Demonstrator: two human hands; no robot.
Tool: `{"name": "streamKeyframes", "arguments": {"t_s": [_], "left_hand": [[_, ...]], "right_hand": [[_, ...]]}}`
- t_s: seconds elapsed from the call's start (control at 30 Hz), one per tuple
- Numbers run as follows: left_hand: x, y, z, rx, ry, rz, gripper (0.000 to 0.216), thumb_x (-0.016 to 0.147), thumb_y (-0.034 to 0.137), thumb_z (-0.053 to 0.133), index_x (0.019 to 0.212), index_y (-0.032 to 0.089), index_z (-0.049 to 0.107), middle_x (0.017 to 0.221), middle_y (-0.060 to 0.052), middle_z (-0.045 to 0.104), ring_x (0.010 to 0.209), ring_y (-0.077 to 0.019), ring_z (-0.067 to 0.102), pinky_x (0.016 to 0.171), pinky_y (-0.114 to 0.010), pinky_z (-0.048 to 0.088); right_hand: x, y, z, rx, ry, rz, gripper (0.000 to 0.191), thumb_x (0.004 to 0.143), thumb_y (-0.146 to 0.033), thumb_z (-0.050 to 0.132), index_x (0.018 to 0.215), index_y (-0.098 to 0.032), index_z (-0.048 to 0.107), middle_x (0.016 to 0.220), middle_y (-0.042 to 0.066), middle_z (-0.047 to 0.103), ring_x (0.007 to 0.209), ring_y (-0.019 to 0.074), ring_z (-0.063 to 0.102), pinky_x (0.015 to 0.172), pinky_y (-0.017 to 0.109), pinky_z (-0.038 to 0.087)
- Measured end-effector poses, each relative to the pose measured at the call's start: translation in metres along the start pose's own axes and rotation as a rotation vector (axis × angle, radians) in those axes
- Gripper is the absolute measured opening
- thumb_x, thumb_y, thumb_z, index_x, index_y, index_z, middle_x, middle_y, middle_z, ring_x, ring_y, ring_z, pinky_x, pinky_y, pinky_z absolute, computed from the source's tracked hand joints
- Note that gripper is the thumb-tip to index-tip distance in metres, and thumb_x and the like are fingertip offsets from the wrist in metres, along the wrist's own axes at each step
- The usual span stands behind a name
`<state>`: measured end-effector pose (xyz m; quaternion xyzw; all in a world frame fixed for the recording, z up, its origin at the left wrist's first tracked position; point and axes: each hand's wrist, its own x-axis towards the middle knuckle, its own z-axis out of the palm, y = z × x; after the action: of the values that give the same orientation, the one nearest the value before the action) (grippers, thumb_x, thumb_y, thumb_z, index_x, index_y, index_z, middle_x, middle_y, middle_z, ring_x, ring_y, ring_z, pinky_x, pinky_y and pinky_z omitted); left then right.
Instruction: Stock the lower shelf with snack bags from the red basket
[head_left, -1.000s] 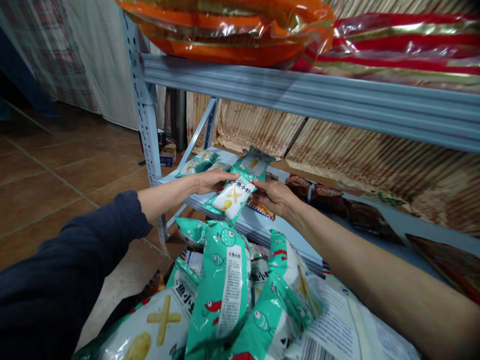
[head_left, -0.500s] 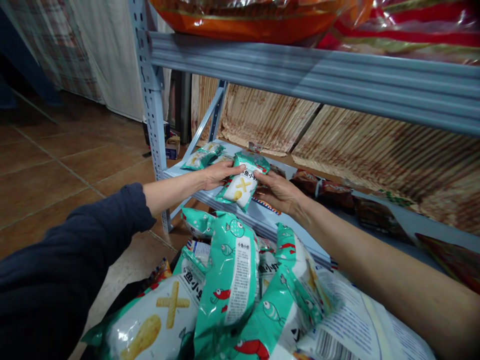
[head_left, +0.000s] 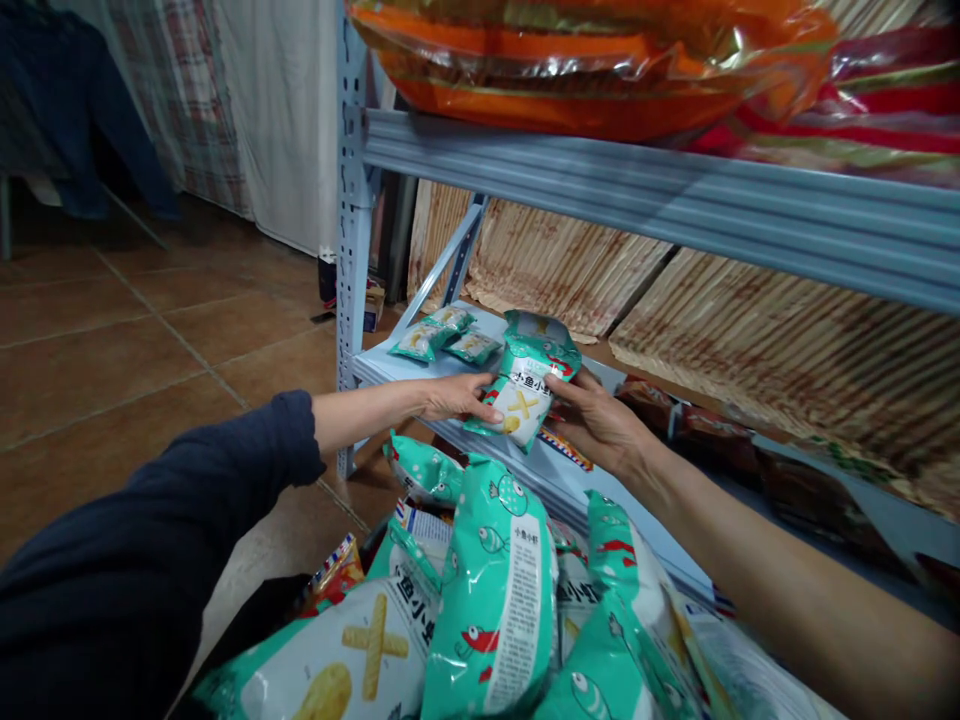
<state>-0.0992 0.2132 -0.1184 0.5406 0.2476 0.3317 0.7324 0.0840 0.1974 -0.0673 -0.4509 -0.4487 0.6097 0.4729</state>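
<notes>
A green and white snack bag [head_left: 525, 395] is held over the lower blue shelf [head_left: 472, 440], its printed front facing me. My left hand [head_left: 459, 397] grips its left edge, thumb on the front. My right hand [head_left: 600, 420] holds the right edge, thumb on the front and the other fingers hidden behind. Another green bag top [head_left: 541, 328] shows right behind it. Further left on the shelf lie several small matching bags [head_left: 426, 340]. Below my hands, a heap of the same green bags [head_left: 487, 580] fills the bottom of the view.
Large orange packages [head_left: 600, 95] sit on the upper shelf, whose blue beam [head_left: 637, 185] runs above my hands. A perforated post [head_left: 352, 250] stands at the left. Dark reddish packs [head_left: 712, 430] lie along the lower shelf to the right. Brown tiled floor [head_left: 150, 370] extends left.
The view has shifted, so the shelf appears lower and further right. My left hand has slid down to the bag's lower left edge. Both hands still hold it.
</notes>
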Motion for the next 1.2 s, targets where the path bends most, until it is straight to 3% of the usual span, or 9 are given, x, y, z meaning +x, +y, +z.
{"name": "streamKeyframes", "arguments": {"t_s": [0.27, 0.37, 0.43, 0.57, 0.77, 1.03, 1.2], "left_hand": [[0.000, 0.003, 0.002, -0.018, -0.016, -0.032, 0.073, 0.057, 0.014, 0.072, 0.123, 0.018, 0.042, 0.109, -0.009, 0.057, 0.095, -0.0180, 0.055, 0.085, -0.034, 0.039], [-0.001, 0.007, 0.001, 0.026, -0.029, -0.012, 0.051, 0.066, 0.030, 0.068, 0.113, 0.020, 0.051, 0.111, -0.007, 0.057, 0.099, -0.0186, 0.053, 0.084, -0.032, 0.038], [0.002, 0.009, -0.001, 0.037, 0.015, 0.016, 0.040, 0.069, 0.039, 0.064, 0.102, 0.018, 0.058, 0.110, -0.008, 0.058, 0.100, -0.0196, 0.052, 0.084, -0.032, 0.038], [0.018, 0.012, 0.000, -0.015, 0.138, 0.081, 0.039, 0.069, 0.049, 0.060, 0.093, 0.017, 0.060, 0.104, -0.009, 0.060, 0.094, -0.0207, 0.054, 0.081, -0.034, 0.039], [0.036, 0.016, 0.006, -0.039, 0.290, 0.099, 0.032, 0.069, 0.037, 0.062, 0.094, 0.017, 0.059, 0.099, -0.008, 0.063, 0.091, -0.0218, 0.056, 0.079, -0.035, 0.041], [0.038, 0.007, -0.020, -0.060, 0.296, 0.062, 0.034, 0.066, 0.038, 0.065, 0.093, 0.019, 0.058, 0.094, -0.005, 0.064, 0.087, -0.0204, 0.058, 0.077, -0.036, 0.044], [0.040, 0.004, -0.021, -0.049, 0.284, 0.092, 0.035, 0.066, 0.039, 0.066, 0.093, 0.020, 0.057, 0.095, -0.004, 0.063, 0.088, -0.0193, 0.058, 0.076, -0.033, 0.045]], "right_hand": [[-0.002, -0.005, 0.004, 0.004, 0.028, -0.028, 0.028, 0.063, -0.013, 0.067, 0.085, -0.028, 0.057, 0.094, -0.004, 0.065, 0.077, 0.0155, 0.061, 0.064, 0.030, 0.054], [-0.003, -0.005, 0.004, -0.001, 0.036, -0.031, 0.029, 0.063, -0.012, 0.066, 0.084, -0.029, 0.057, 0.094, -0.005, 0.065, 0.078, 0.0155, 0.061, 0.064, 0.030, 0.054], [-0.003, -0.004, 0.004, -0.015, 0.012, -0.020, 0.029, 0.063, -0.013, 0.067, 0.086, -0.030, 0.058, 0.097, -0.005, 0.064, 0.078, 0.0163, 0.061, 0.065, 0.031, 0.053], [-0.002, 0.001, 0.003, -0.098, -0.029, -0.002, 0.032, 0.062, -0.017, 0.069, 0.090, -0.029, 0.058, 0.099, -0.003, 0.064, 0.081, 0.0176, 0.061, 0.065, 0.031, 0.052], [-0.001, 0.001, 0.005, -0.155, -0.027, -0.007, 0.039, 0.061, -0.022, 0.071, 0.096, -0.030, 0.057, 0.100, -0.003, 0.064, 0.082, 0.0159, 0.060, 0.066, 0.028, 0.050], [-0.011, 0.007, 0.010, -0.268, -0.141, 0.106, 0.052, 0.066, -0.030, 0.069, 0.113, -0.035, 0.046, 0.115, -0.001, 0.058, 0.097, 0.0176, 0.058, 0.071, 0.030, 0.050], [-0.012, 0.012, 0.016, -0.288, -0.179, 0.114, 0.061, 0.064, -0.027, 0.071, 0.116, -0.038, 0.040, 0.124, 0.001, 0.052, 0.100, 0.0208, 0.057, 0.068, 0.032, 0.051]]}}
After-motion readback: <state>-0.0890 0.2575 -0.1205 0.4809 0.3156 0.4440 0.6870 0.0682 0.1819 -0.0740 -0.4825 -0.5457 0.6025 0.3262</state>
